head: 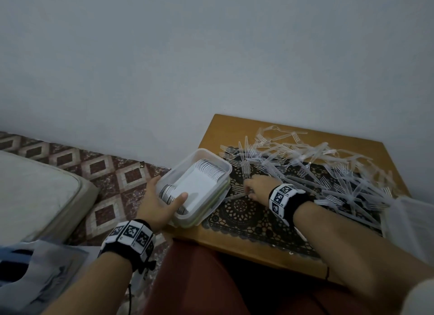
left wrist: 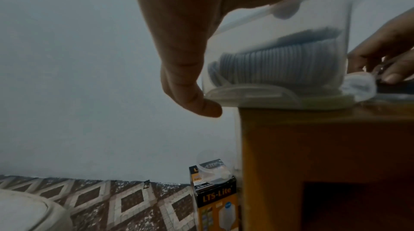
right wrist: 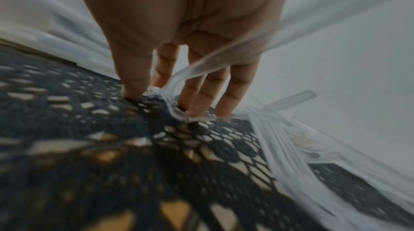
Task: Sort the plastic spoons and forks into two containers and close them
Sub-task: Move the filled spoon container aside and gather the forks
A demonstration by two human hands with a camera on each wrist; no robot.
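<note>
A clear plastic container point(head: 202, 153) stands on the left edge of the wooden table point(head: 234, 242), on a green-edged lid point(head: 212, 212). It holds stacked white spoons point(head: 209, 169). My left hand point(head: 164, 198) grips its near corner, thumb over the rim and fingers point(left wrist: 195, 100) outside the wall. My right hand point(head: 252, 190) is down on the black lace mat point(head: 239, 213). Its thumb and fingertips point(right wrist: 197, 107) pinch a clear fork point(right wrist: 201, 68) lying there. A loose heap of clear forks point(head: 328, 171) covers the table's right half.
A second clear container point(head: 408, 223) sits at the table's right edge. The wall runs just behind the table. Left of it are a patterned tile floor point(head: 117, 173), a pale cushion point(head: 35, 192) and an orange LTS-Lite box point(left wrist: 215, 201). My lap is below the front edge.
</note>
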